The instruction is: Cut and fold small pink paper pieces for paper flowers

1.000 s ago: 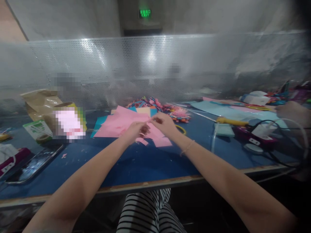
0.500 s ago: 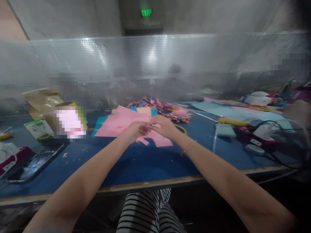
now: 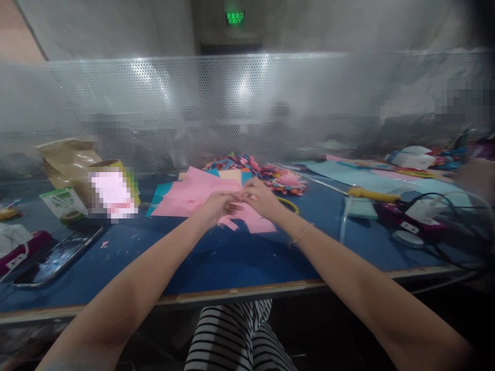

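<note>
My left hand [image 3: 217, 207] and my right hand [image 3: 261, 197] meet over the middle of the blue table [image 3: 240, 263], fingertips together. The fingers of both are bent and pinched; whatever lies between them is too small or hidden to name. Under and behind them is a pile of pink paper sheets [image 3: 181, 193]. Teal paper [image 3: 161, 193] shows at its left edge, and a smaller pink piece [image 3: 260, 224] lies below my right hand. Just behind the pile sits a bunch of multicoloured paper decorations [image 3: 288, 181].
At left stand a brown paper bag [image 3: 65, 159], a green-and-white packet [image 3: 64, 205] and a phone [image 3: 58, 260]. To the right are a yellow-handled glue gun [image 3: 371, 194], a purple power strip [image 3: 402, 219] with cables, and light blue sheets [image 3: 348, 175]. A perforated metal screen [image 3: 216, 98] rises behind.
The view has shifted slightly. My hands stay together over the pink paper, with only a small change in the bend of the fingers.
</note>
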Motion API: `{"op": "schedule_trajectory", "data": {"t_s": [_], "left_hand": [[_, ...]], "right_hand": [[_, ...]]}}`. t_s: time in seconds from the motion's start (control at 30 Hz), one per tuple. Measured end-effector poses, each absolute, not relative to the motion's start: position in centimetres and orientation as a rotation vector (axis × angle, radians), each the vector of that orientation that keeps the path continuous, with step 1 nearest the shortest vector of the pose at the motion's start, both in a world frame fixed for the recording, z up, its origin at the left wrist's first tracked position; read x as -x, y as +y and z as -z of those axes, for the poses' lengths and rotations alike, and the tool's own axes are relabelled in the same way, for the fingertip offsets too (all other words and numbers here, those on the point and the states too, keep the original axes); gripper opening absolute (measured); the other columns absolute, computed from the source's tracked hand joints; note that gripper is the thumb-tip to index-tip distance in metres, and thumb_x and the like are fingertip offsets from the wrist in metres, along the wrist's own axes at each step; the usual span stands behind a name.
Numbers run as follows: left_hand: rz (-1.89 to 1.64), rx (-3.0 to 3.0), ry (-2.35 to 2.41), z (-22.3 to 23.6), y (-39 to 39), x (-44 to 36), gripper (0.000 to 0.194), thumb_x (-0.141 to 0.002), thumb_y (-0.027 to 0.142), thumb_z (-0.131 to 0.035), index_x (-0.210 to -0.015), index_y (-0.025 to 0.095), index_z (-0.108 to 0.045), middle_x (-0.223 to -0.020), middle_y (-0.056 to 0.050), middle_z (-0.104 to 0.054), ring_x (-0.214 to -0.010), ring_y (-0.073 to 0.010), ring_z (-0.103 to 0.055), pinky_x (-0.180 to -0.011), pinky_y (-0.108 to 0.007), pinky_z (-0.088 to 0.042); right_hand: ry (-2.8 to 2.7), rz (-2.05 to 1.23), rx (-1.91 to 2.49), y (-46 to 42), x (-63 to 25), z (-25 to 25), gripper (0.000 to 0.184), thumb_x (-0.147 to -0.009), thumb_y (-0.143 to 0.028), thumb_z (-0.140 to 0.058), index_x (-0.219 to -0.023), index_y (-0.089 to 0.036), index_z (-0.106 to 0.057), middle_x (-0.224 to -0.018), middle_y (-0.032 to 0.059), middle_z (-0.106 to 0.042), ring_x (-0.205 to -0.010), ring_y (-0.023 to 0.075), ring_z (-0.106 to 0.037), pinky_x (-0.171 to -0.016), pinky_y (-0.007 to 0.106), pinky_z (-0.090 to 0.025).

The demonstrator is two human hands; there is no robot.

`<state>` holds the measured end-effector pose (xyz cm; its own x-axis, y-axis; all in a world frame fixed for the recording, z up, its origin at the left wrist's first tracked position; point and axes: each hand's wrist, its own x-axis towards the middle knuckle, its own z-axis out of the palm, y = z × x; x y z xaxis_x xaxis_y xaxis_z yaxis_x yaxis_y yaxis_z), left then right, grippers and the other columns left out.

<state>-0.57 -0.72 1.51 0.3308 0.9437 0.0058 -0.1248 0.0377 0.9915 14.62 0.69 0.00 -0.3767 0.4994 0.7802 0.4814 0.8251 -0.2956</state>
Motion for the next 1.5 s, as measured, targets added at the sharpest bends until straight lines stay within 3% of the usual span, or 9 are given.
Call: {"op": "schedule_trajectory", "data": {"t_s": [0.17,0.43,0.7,0.97,1.23,1.5], "left_hand": [[-0.962,-1.333,0.848,-1.2,-0.5,0.7,0.019,-0.060,0.022,-0.059,-0.076,0.012,-0.061,-0.086,-0.010,-0.064,-0.058,-0.0143,-0.061,-0.049,-0.022,-0.042],[-0.926,-1.520,0.962,-1.6,-0.7,0.8,0.015,-0.063,0.023,-0.055,-0.072,0.012,-0.061,-0.073,-0.008,-0.064,-0.056,-0.0130,-0.060,-0.049,-0.021,-0.043],[-0.910,-1.721,0.985,-1.9,-0.9,0.8,0.023,-0.069,0.028,-0.050,-0.079,0.010,-0.061,-0.078,-0.010,-0.064,-0.058,-0.0116,-0.059,-0.049,-0.021,-0.043],[-0.938,-1.709,0.950,-2.3,-1.1,0.9,0.020,-0.067,0.023,-0.051,-0.080,0.012,-0.061,-0.084,-0.008,-0.064,-0.057,-0.0092,-0.057,-0.049,-0.020,-0.043],[-0.856,-1.582,0.956,-2.4,-1.0,1.0,0.011,-0.064,0.019,-0.051,-0.065,0.010,-0.057,-0.057,-0.004,-0.062,-0.041,-0.0096,-0.054,-0.045,-0.023,-0.044],[-0.798,-1.711,0.954,-2.5,-1.0,1.1,0.015,-0.066,0.023,-0.055,-0.064,0.008,-0.058,-0.057,-0.006,-0.062,-0.049,-0.0112,-0.057,-0.052,-0.025,-0.047]], "right_hand": [[-2.054,-0.060,0.798,0.5,-14.5,-0.2,0.012,-0.077,-0.019,-0.048,-0.073,-0.017,-0.059,-0.082,0.0049,-0.047,-0.080,0.0146,-0.047,-0.073,0.031,-0.041],[-2.064,-0.049,0.739,0.8,-14.8,0.1,0.007,-0.073,-0.016,-0.051,-0.068,-0.017,-0.056,-0.083,0.0043,-0.048,-0.081,0.0140,-0.047,-0.075,0.031,-0.040],[-1.894,-0.291,0.852,0.7,-14.2,-0.1,0.007,-0.068,-0.017,-0.054,-0.061,-0.016,-0.053,-0.073,0.0023,-0.052,-0.071,0.0123,-0.050,-0.066,0.028,-0.043],[-1.624,-0.708,0.852,0.8,-13.9,0.0,0.029,-0.058,-0.020,-0.063,-0.084,-0.016,-0.049,-0.074,0.0009,-0.059,-0.071,0.0125,-0.057,-0.068,0.028,-0.047],[-1.829,-0.571,0.921,-0.6,-14.1,-0.6,0.010,-0.063,-0.020,-0.058,-0.071,-0.015,-0.060,-0.068,0.0014,-0.063,-0.065,0.0122,-0.058,-0.065,0.026,-0.047],[-1.776,-0.635,1.005,-0.7,-14.0,-0.9,0.014,-0.057,-0.023,-0.063,-0.065,-0.013,-0.060,-0.063,0.0017,-0.061,-0.061,0.0123,-0.057,-0.060,0.025,-0.046]]}}
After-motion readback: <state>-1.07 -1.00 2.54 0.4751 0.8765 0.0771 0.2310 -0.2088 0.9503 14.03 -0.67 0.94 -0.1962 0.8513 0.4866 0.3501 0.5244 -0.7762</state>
